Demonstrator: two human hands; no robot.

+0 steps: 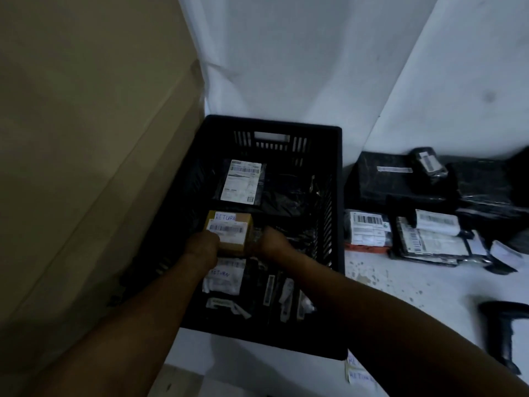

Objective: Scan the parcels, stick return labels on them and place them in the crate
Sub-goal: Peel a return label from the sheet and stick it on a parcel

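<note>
A small brown cardboard parcel [233,229] with a handwritten RETURN label and a barcode label is inside the black plastic crate [337,196]. My left hand [203,249] grips its near left side and my right hand [270,242] grips its near right side. Under and around it lie several black-wrapped parcels, one with a large white shipping label [242,181] and one with a RETURN sticker [223,277]. More parcels [423,233] wait on the floor to the right of the crate.
A tall brown cardboard box [86,153] stands tight against the crate's left side. A black handheld scanner [503,328] lies on the white floor at the right. Handwritten RETURN labels [359,373] sit by the crate's near right corner. White walls rise behind.
</note>
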